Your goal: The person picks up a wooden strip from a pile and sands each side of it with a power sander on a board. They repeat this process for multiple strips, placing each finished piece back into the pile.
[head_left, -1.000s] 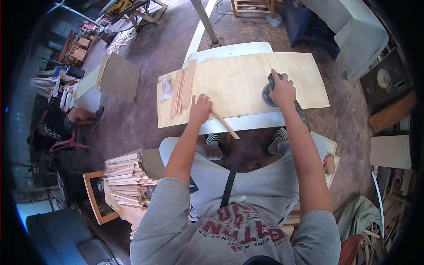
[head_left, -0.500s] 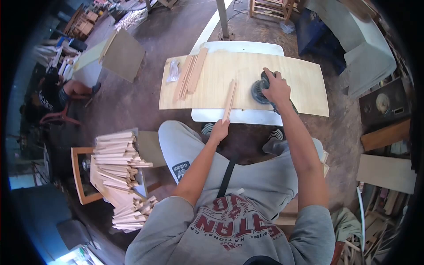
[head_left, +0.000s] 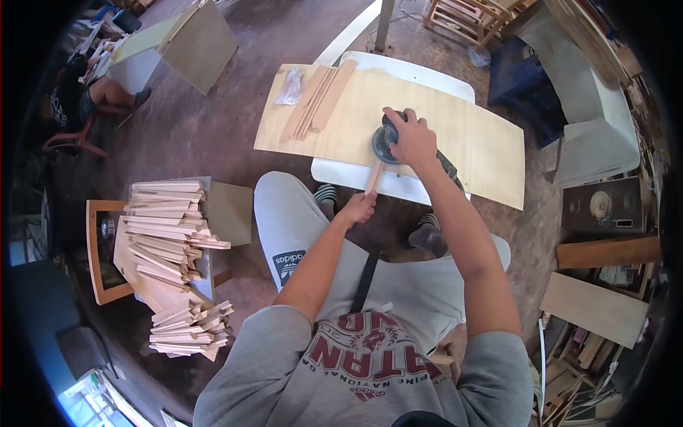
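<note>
My left hand (head_left: 358, 208) is closed round the near end of a narrow wooden strip (head_left: 375, 176). The strip points away from me onto a pale plywood board (head_left: 469, 156), its far end hidden under the sander. My right hand (head_left: 415, 139) grips a dark electric sander (head_left: 385, 145) from above, its round pad over the strip. Left of it on the board lie several loose wooden strips (head_left: 320, 99) side by side, beside a clear plastic bag (head_left: 290, 87).
A white tabletop (head_left: 331, 171) shows under the board. At my left stands a big stack of cut wooden strips (head_left: 167, 228). A person (head_left: 78, 107) sits on a red chair (head_left: 75, 139) at far left. A metal post (head_left: 384, 25) rises behind the board; a speaker (head_left: 601, 205) stands right.
The sander in my right hand has moved left and now covers the far end of the strip. My left hand still holds the strip, and the camera view has turned slightly.
</note>
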Action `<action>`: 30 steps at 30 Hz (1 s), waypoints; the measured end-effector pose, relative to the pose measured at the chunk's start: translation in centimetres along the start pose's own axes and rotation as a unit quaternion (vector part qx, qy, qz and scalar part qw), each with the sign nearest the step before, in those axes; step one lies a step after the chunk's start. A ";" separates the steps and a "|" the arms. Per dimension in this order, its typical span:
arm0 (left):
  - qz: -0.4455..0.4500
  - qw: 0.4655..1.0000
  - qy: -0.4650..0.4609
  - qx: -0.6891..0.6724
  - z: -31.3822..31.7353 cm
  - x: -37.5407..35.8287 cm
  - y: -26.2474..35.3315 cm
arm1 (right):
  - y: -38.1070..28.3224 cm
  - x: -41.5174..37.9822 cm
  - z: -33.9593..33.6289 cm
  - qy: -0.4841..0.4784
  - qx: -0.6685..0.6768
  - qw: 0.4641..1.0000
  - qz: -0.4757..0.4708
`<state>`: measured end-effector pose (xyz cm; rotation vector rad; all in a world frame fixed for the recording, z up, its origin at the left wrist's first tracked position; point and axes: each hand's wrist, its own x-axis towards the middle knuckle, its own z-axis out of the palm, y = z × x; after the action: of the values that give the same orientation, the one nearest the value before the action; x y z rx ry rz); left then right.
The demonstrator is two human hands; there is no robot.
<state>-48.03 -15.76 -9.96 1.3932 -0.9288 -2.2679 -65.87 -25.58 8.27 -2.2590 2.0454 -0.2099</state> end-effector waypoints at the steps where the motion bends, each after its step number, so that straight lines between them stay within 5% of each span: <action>1: 0.000 1.000 -0.003 0.000 -0.1 0.0 -0.1 | 0.1 0.7 -0.2 -0.004 -0.005 1.000 0.000; 7: 0.004 1.000 0.003 0.010 -0.2 -0.1 0.0 | -1.4 -1.4 -0.8 -0.056 -0.019 0.995 -0.079; 30: 0.039 0.997 0.039 0.057 0.1 0.5 0.0 | 0.4 0.8 -0.3 -0.006 -0.020 0.999 -0.046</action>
<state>-48.36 -15.98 -10.28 1.4547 -1.0835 -2.1174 -66.25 -26.42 8.54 -2.3744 1.9596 -0.1619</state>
